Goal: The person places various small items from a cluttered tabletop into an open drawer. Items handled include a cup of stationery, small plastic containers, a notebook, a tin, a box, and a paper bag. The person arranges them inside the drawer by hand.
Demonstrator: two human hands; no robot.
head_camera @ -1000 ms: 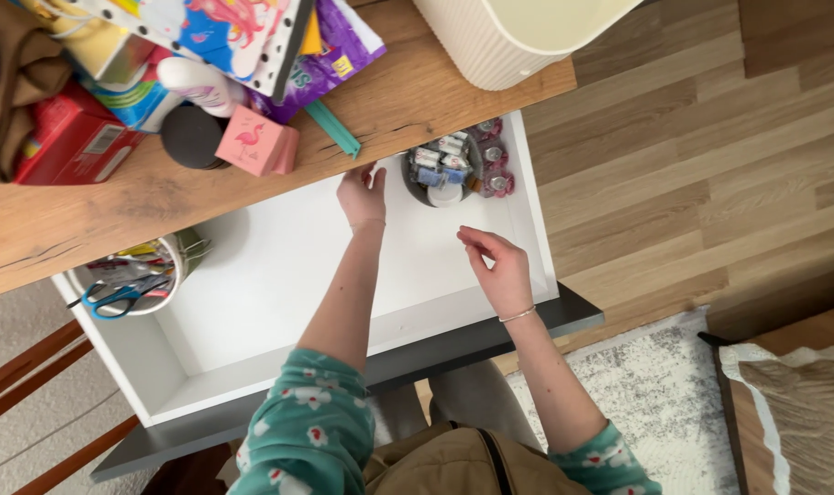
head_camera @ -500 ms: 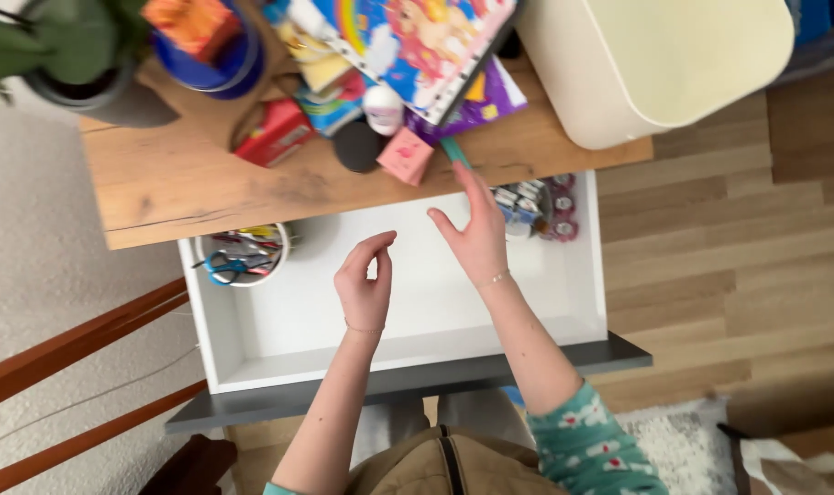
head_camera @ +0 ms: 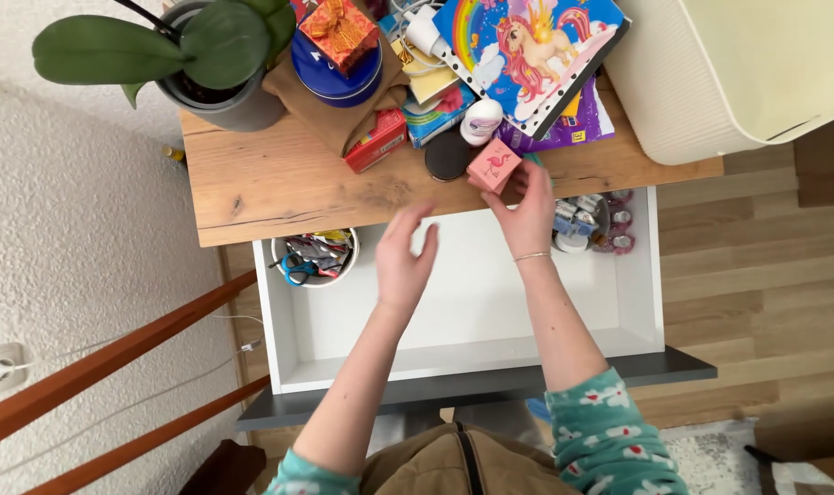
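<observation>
Head cam looking straight down, so here's how it lines up. The small pink box (head_camera: pixel 493 166) with a flamingo print sits on the wooden bench (head_camera: pixel 279 188), right near the front edge, just above the open white drawer (head_camera: pixel 453 312). The right hand (head_camera: pixel 530 213) is reaching up from over the drawer, and its fingers (head_camera: pixel 538 176) are on the box's right side with the thumb coming in from the lower left. Looks like a pinch that's just closing or barely closed, but the box still seems to be resting on the bench, so I'd call it touching rather than lifted. From that hand the box lies just up and slightly left of the palm, tilted like a diamond, with one corner pointing toward the drawer.

The left hand (head_camera: pixel 403 257) is loose and holding nothing, fingers spread, hovering over the drawer a bit lower and to the left. So the right hand is clearly the nearer one.

Around the box: a dark round lid (head_camera: pixel 449 158) is touching or just beside it on the left, and a unicorn notebook (head_camera: pixel 531 50) is behind it. In the drawer, a cup of scissors and pens (head_camera: pixel 314 258) sits in the back left corner and a bowl of small packets (head_camera: pixel 577 222) at back right.
</observation>
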